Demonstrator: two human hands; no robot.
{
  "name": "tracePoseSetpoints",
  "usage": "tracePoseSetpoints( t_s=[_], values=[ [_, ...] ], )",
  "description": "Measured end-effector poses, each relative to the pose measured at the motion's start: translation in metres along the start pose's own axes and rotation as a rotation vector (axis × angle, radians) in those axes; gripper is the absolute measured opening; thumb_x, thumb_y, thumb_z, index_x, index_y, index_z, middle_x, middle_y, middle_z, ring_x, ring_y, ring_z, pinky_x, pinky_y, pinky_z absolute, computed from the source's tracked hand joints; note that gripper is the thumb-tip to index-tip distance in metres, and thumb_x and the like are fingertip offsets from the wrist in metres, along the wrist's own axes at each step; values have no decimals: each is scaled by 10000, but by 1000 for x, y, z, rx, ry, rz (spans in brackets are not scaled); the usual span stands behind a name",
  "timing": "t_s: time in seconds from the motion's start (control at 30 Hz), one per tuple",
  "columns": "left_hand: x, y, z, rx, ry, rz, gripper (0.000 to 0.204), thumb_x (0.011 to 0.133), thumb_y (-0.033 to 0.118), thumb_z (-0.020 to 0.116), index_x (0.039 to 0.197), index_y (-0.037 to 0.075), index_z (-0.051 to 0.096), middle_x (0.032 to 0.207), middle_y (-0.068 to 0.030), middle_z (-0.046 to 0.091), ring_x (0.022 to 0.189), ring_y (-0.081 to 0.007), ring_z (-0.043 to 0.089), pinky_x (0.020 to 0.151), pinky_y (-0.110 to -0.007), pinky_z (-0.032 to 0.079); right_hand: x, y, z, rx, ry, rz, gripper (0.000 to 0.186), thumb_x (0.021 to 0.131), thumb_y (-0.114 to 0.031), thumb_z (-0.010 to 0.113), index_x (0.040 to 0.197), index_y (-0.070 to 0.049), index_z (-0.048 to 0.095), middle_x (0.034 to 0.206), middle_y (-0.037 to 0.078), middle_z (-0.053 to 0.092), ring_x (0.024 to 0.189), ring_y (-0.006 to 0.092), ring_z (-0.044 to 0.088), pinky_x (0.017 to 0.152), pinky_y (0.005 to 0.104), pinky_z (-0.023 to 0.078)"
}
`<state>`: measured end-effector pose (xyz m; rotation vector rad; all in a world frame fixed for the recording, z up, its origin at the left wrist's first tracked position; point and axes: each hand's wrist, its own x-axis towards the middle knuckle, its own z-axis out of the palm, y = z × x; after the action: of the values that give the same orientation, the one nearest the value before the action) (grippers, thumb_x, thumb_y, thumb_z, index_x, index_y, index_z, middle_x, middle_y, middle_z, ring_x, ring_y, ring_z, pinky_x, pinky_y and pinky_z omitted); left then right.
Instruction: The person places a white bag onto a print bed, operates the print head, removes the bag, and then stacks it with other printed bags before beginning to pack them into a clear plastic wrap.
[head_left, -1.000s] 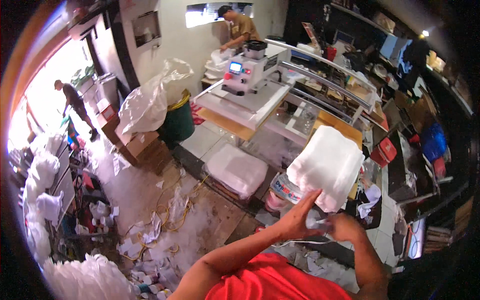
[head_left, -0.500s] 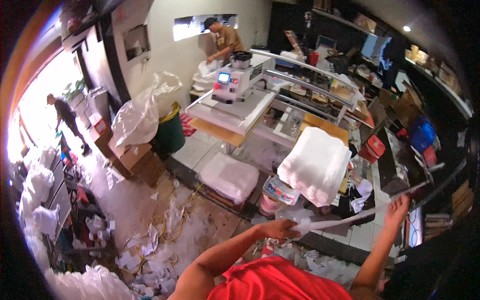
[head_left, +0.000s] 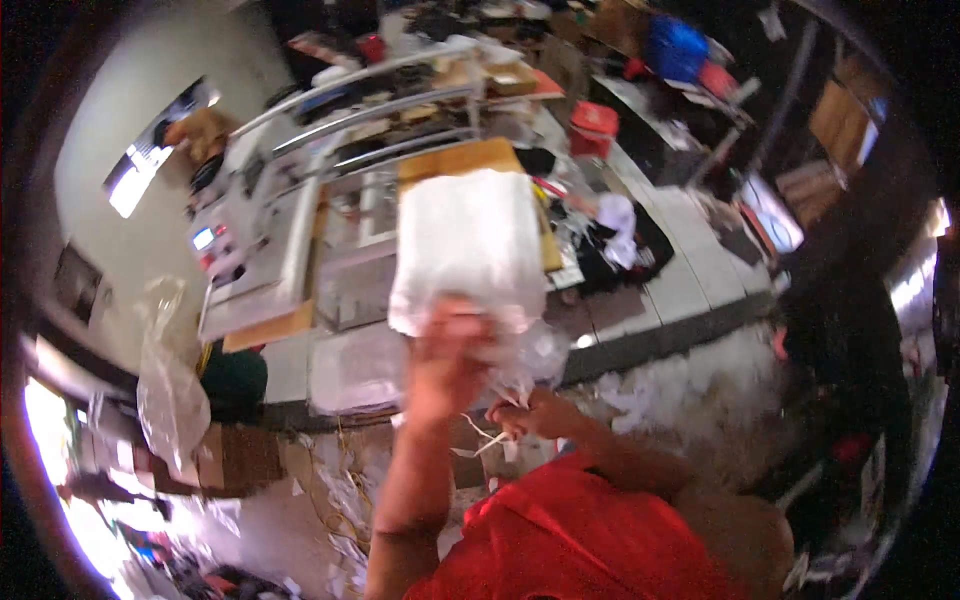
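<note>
A thick stack of white fabric pieces [head_left: 465,235] lies on the wooden board [head_left: 455,160] of the press table ahead of me. My left hand [head_left: 455,345] is at the stack's near edge, smeared by motion; I cannot tell whether it touches the fabric or how its fingers are set. Low in front of my red shirt, my right hand [head_left: 530,415] has its fingers curled closed at a crumpled piece of clear plastic [head_left: 535,360]. A thin pale strip [head_left: 488,440] hangs beside those fingers.
A heat press [head_left: 225,240] stands left of the stack, with a person [head_left: 200,135] behind it. Below it is a plastic-covered white bundle [head_left: 355,370]. A dark green bin [head_left: 235,375], cardboard boxes [head_left: 235,460] and a red container [head_left: 593,128] stand around. Scraps litter the floor.
My view has swung right. The hands were wide apart with a translucent plastic strip stretched between them; now they are close together, the left up by the stack and the right drawn in toward my shirt.
</note>
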<state>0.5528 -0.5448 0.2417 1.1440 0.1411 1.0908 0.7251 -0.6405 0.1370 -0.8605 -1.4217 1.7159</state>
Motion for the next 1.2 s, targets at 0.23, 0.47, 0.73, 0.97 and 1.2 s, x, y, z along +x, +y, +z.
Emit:
tracePoseSetpoints(
  t_s=[0.23,0.47,0.73,0.97,1.2],
  values=[
    [-28,-75,-81,921,313,-504,680,820,186,769,1370,29,399,1246,-164,559,1166,-269,548,958,-404,475,-83,-47,-126,-726,393,-12,177,904,-227,648,936,-58,690,909,71,645,835,196,606,728,359,466],
    [47,-197,51,469,-130,-359,1194,596,232,926,1495,21,169,1459,-196,361,1356,-291,310,1124,-428,239,-46,-50,-171,-633,120,-436,304,835,-235,690,1063,-45,629,1135,169,574,1061,346,557,910,439,457],
    [81,-342,46,615,-183,-1150,360,934,303,613,1127,1,578,1001,-149,642,690,-254,645,647,-419,508,-87,54,-335,-251,741,163,341,998,-271,505,1249,-45,552,1094,111,621,988,218,583,839,355,478],
    [94,-400,0,1200,-499,-901,698,840,352,687,1376,-7,420,1350,-265,493,1222,-453,492,1028,-471,419,-198,215,-402,-1193,1283,263,209,930,-223,556,881,-52,666,898,126,603,857,261,566,821,412,434],
    [35,-378,-28,971,-408,-1174,579,807,413,707,1204,4,603,1229,-241,596,1163,-390,562,992,-458,443,-320,318,-435,-462,-399,1082,186,794,-144,616,939,-95,722,832,109,666,715,240,591,679,438,464]
  ],
)
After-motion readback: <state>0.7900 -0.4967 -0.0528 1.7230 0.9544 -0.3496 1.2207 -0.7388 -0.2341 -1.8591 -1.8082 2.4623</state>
